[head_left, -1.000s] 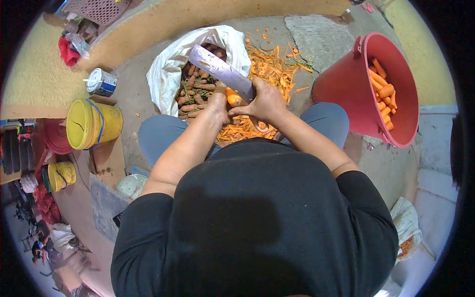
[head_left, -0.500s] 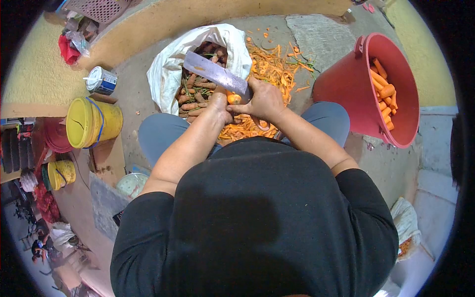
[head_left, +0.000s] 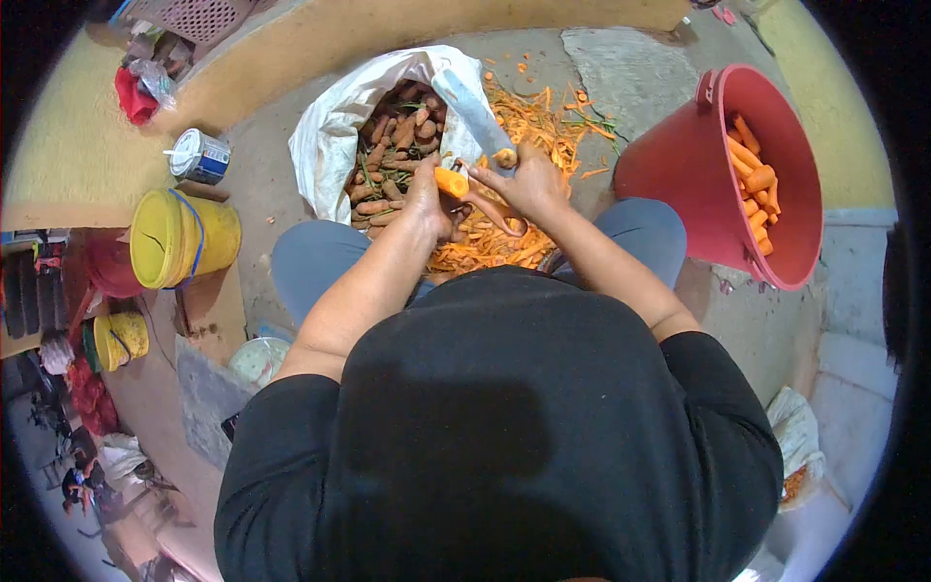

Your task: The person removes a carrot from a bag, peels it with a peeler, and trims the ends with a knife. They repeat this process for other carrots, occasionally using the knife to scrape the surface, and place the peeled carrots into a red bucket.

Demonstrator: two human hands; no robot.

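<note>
My left hand [head_left: 427, 202] is wrapped round a peeled carrot [head_left: 451, 182], whose pale cut face points right. My right hand [head_left: 531, 182] grips a wide-bladed knife [head_left: 467, 109], its blade slanting up and left over the mouth of the sack. A cut-off carrot end [head_left: 504, 157] shows against the blade near my right fingers. An orange-brown looped handle [head_left: 504, 219] sticks out below the two hands; I cannot tell which hand holds it. Beneath lie carrot peelings [head_left: 495, 242]. The white sack [head_left: 325, 126] beyond holds unpeeled carrots [head_left: 393, 145].
On the right a large red tub [head_left: 669, 145] leans with peeled carrots [head_left: 752, 184] inside. To the left stand a yellow bucket [head_left: 189, 238] and a small white-and-blue paint can [head_left: 201, 157]. More peelings are scattered over the floor ahead, and a low wall [head_left: 291, 63] curves behind the sack.
The knife has swung from lying across the left hand to a steeper slant farther right. The carrot's end is now cut off, and the two hands have moved slightly apart.
</note>
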